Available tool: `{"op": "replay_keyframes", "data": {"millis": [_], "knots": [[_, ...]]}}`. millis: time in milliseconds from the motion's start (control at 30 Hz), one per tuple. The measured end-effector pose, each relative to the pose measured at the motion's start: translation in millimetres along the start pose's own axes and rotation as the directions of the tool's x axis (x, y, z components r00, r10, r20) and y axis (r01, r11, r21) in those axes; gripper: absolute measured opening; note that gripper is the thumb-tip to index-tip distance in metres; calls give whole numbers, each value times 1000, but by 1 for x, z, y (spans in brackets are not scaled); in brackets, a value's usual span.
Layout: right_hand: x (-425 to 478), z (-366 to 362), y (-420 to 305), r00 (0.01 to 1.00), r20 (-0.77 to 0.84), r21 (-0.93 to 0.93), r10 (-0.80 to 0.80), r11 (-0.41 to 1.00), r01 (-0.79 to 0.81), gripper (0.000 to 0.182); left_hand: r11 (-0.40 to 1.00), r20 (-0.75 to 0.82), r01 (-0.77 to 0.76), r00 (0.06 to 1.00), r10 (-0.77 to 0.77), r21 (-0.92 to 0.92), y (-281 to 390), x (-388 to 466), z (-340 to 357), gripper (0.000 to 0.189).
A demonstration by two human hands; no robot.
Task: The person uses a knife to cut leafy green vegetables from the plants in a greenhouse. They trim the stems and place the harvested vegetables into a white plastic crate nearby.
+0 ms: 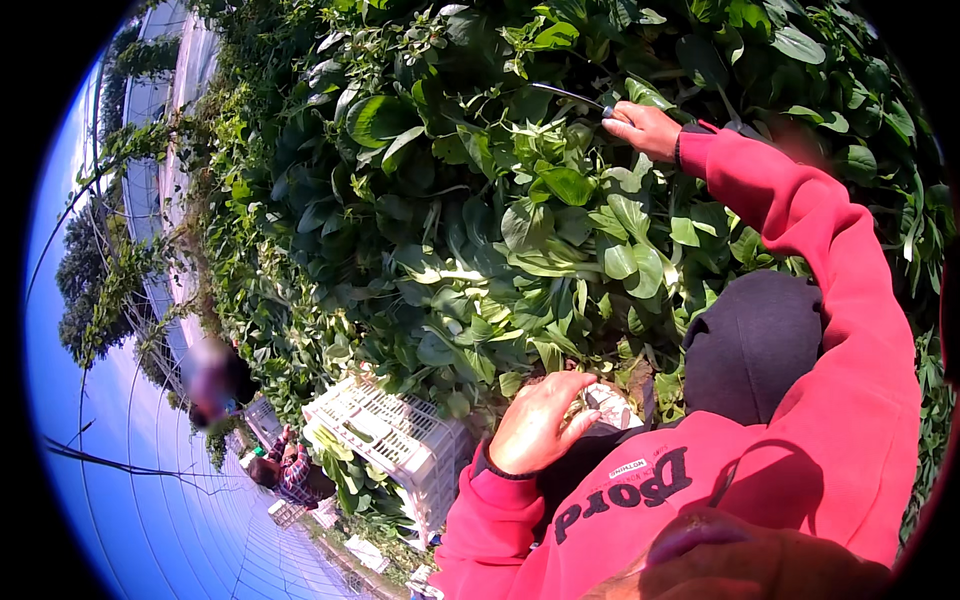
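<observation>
My right hand grips the handle of a knife with a thin, slightly curved blade. The blade extends to the left among leafy green plants. Below that hand lie broad-leaved greens resembling bok choy, with pale stalks and some leaves tilted sideways. My left hand is low in the view, thumb and fingers apart, with nothing visible in its grasp. Just beyond its fingers is a pale, dirt-marked thing, perhaps a shoe. My dark-clothed knee is between the two arms.
A white plastic slatted crate stands left of my left hand, with leaves beside it. Farther off, a person in a plaid shirt bends near other crates. Wires and thin hoops cross the sky at the left.
</observation>
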State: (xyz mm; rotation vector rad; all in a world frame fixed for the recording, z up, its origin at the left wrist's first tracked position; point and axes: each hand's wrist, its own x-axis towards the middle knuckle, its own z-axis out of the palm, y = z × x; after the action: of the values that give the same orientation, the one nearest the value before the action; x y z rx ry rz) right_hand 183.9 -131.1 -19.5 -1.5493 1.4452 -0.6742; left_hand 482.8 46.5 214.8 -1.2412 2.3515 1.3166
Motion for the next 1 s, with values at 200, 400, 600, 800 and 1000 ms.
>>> {"op": "replay_keyframes", "data": {"millis": [200,400,600,800,1000], "knots": [[-10,65,-17,938,200,-285,282,933,-220,34,1000,11,9,1000,-10,9,2,-2,0,39],[-46,59,-55,768,639,-415,-46,820,394,27,1000,-1,21,1000,-21,7,0,-2,-2,39],[68,28,-42,955,235,49,180,979,-197,33,994,43,35,999,-31,-104,3,-10,-4,40],[132,134,-26,955,179,-252,237,949,-189,36,993,12,37,999,-36,-117,11,-11,-3,41],[22,162,-63,619,780,-326,-91,785,527,28,995,77,39,997,-32,-93,9,0,-7,42]]}}
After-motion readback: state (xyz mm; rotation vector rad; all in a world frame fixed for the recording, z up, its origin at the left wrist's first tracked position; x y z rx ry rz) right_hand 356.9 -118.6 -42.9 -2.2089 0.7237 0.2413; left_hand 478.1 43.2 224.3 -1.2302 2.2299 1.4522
